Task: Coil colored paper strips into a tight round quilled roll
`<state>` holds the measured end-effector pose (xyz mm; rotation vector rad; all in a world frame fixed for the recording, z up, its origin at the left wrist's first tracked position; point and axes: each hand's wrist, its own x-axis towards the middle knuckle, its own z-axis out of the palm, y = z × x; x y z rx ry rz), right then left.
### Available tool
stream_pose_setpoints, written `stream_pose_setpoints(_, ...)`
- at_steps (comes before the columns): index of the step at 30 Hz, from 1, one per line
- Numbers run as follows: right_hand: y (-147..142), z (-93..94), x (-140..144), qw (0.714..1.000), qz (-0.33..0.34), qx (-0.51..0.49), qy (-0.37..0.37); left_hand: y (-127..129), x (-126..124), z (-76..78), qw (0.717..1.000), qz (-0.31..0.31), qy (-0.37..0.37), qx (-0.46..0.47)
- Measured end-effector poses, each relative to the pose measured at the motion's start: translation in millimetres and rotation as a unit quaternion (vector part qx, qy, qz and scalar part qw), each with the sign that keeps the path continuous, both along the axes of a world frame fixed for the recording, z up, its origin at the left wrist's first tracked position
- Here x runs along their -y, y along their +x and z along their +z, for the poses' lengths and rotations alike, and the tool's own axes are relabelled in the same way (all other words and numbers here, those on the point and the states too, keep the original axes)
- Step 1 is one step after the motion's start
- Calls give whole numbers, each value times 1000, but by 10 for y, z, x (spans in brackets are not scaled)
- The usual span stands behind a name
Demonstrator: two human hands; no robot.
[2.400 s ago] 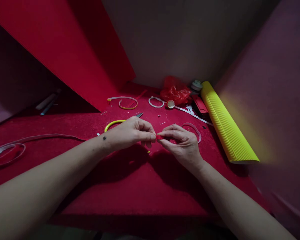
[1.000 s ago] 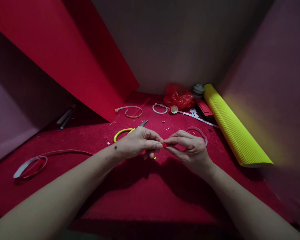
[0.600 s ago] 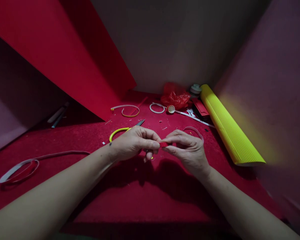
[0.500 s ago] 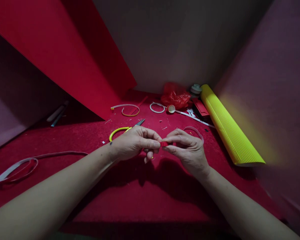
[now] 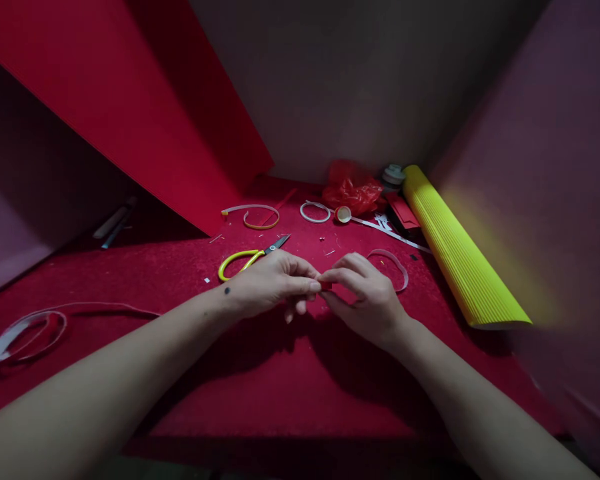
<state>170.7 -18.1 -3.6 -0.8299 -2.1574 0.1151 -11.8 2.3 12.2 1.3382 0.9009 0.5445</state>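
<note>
Our left hand (image 5: 270, 283) and right hand (image 5: 367, 293) meet above the red cloth (image 5: 260, 393), fingertips pinched together on a small red ribbed piece (image 5: 325, 286); scissors (image 5: 247, 258) lie just beyond.

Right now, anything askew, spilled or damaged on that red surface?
Nothing damaged. Small paper scraps are scattered over the red cloth behind the hands. Yellow-handled scissors lie just behind the left hand. Both hands pinch a small red piece; the right hand partly hides it.
</note>
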Motion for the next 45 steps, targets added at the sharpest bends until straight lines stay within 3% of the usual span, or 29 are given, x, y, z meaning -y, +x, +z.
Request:
stream_pose_setpoints(2,-11,-1,4,996,-22,73,50,29,18,19,998,11,32,-60)
stream_pose_setpoints(5,-9,-3,16,997,-12,52,54,37,21,43,998,17,17,-57)
stream_pose_setpoints(8,14,20,31,999,9,-37,7,-5,-3,47,1000,11,-21,-7)
stream_pose_setpoints(12,28,56,51,988,31,-133,-70,-73,-37,12,999,-3,-15,33)
stream_pose_setpoints(18,16,45,56,956,69,-232,-167,-80,-35,11,998,-17,3,57)
stream_pose_setpoints(28,-43,-127,35,886,78,-357,-284,-34,-18,-66,988,-27,-60,142)
stream_pose_setpoints(31,-59,-145,33,878,79,-371,-292,-20,-13,-76,980,-37,-83,177)
stream_pose_setpoints(33,-47,-129,23,891,70,-356,-274,-19,-12,-66,980,-32,-82,177)
stream_pose_setpoints(35,-19,-96,3,921,57,-301,-241,-20,-10,-48,986,-22,-70,152)
stream_pose_setpoints(39,22,-43,-39,992,25,-62,-107,2,1,-33,1000,1,-4,10)
stream_pose_setpoints(42,13,-50,-39,996,-11,93,-3,31,10,-49,994,4,62,-92)
stream_pose_setpoints(45,14,-53,-21,996,-10,87,2,34,6,-35,996,2,37,-77)
